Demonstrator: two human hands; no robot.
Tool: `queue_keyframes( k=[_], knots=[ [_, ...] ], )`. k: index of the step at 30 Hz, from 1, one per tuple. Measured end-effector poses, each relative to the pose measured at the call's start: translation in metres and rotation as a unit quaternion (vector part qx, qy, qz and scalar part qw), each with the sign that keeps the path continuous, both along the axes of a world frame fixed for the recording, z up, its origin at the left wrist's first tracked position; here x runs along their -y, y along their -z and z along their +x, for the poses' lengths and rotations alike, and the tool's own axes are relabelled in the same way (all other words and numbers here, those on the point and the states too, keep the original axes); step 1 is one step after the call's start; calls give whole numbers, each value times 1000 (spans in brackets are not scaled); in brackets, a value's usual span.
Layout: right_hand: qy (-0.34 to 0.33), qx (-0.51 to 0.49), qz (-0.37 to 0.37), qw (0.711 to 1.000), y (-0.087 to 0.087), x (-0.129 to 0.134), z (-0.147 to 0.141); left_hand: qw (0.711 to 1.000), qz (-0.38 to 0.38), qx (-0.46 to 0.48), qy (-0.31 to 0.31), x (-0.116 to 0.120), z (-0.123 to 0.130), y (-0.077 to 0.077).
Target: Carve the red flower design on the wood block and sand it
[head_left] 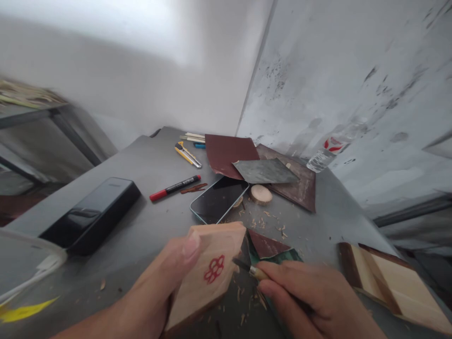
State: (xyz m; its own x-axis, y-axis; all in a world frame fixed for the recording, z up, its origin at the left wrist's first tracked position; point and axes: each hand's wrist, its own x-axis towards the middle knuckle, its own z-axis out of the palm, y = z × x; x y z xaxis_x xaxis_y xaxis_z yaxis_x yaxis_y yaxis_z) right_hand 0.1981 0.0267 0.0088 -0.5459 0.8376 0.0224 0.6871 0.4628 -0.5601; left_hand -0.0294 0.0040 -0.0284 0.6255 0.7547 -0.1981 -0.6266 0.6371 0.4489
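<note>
My left hand (158, 278) grips a pale wooden block (215, 287), with the thumb along its upper edge. A red flower-like design marks the block's face. My right hand (303, 296) is closed around a small wood-handled carving tool (252, 270), and the tool's dark tip meets the block's right edge. Wood shavings (249, 301) are scattered on the grey table (141, 207) below both hands. Just beyond the block lies a smartphone (219, 200), and a cut piece of sandpaper (266, 245) sits near my right hand.
Farther back are more sandpaper sheets (231, 155), a wood disc (261, 194), a utility knife (188, 155), and a red marker (174, 188). A black power bank (90, 216) lies left, a wooden frame (391, 287) right, and a plastic bottle (326, 153) lies against the wall.
</note>
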Motion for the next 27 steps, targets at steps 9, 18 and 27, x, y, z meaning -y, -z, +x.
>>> queue_keyframes(
  k=[9, 18, 27],
  knots=[
    [-12, -23, 10, 1000, -6, -4, 3, 998, -57, -10, -10, 5, -4, 1],
    [1, -22, -17, 1000, -5, -1, 9, 994, -109, -3, 10, 3, -10, 0],
    [53, -71, -23, 996, -3, 1, 12, 996, -74, 40, 25, 5, -7, 0]
  ],
)
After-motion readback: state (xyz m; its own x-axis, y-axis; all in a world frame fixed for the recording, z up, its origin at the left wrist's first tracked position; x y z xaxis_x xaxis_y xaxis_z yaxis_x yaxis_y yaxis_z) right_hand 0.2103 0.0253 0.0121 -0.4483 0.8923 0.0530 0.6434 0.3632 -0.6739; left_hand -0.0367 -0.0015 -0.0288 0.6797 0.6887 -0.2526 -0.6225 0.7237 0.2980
